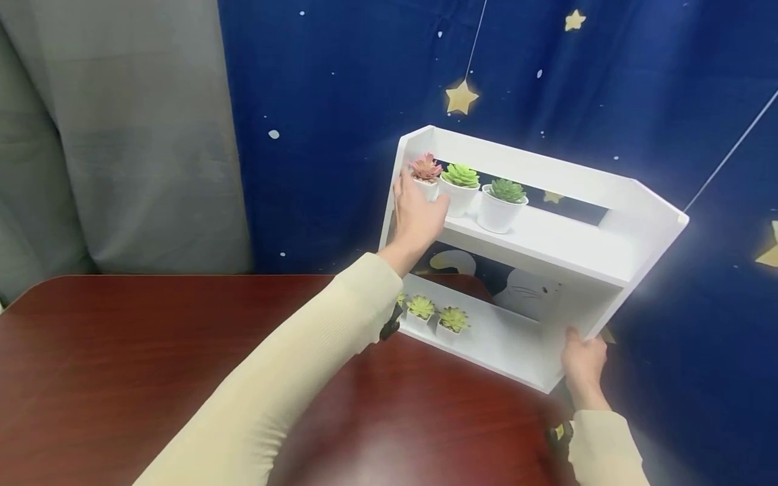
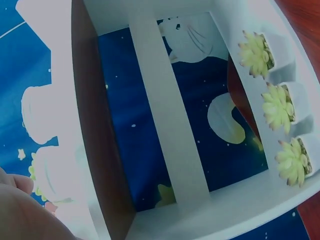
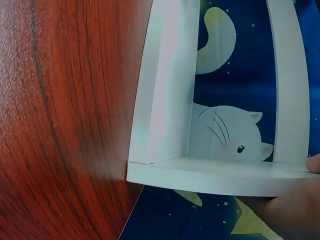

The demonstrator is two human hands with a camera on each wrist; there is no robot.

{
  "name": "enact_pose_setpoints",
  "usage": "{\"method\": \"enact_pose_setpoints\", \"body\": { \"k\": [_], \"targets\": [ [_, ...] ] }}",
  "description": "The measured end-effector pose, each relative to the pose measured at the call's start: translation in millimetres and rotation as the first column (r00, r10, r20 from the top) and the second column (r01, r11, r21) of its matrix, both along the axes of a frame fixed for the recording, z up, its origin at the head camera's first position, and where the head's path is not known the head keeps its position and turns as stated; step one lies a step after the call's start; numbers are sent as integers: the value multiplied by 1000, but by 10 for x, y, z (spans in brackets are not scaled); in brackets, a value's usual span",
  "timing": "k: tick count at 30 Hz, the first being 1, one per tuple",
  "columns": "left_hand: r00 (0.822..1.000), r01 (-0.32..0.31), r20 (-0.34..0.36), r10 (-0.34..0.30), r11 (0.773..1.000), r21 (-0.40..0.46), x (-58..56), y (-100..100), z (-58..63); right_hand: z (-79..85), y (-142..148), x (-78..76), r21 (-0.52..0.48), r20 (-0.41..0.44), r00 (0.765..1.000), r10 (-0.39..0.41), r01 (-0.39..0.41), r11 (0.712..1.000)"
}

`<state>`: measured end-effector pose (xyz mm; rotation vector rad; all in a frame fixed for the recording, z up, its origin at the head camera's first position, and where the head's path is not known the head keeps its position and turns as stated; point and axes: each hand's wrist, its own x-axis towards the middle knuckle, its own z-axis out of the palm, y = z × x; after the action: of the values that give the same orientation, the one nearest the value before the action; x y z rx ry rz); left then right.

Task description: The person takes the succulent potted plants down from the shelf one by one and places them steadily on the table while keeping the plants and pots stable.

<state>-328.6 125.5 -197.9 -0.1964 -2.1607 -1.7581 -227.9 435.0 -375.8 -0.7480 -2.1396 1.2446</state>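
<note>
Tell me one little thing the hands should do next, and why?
Maybe gently loosen the left hand from the pink plant's pot. It looks lined up beside the light green plant on the top shelf, though its base is hidden, and the right hand grips the white rack by its side.

The white shelf (image 1: 523, 162) is gripped at its right side by the right hand (image 1: 584, 368). On its upper board (image 1: 571, 241), a pink potted succulent (image 1: 426, 169) is held by the left hand (image 1: 418, 214) beside two green plants (image 1: 506, 192); smaller succulents (image 1: 421, 308) are lined up below.
</note>
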Motion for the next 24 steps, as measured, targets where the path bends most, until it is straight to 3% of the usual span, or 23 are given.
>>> {"method": "enact_pose_setpoints", "body": {
  "k": [11,18,24],
  "targets": [
    [999,-53,0,53,998,34,-37,81,-71,-34,6,-27,-10,-29,1000,-4,4,1000],
    [995,-64,66,71,994,-93,-81,84,-49,-32,-11,-30,-12,-33,999,0,0,1000],
    [993,-77,73,97,968,-238,-183,102,49,-18,-5,-47,-21,-39,999,-15,14,1000]
  ]
}}
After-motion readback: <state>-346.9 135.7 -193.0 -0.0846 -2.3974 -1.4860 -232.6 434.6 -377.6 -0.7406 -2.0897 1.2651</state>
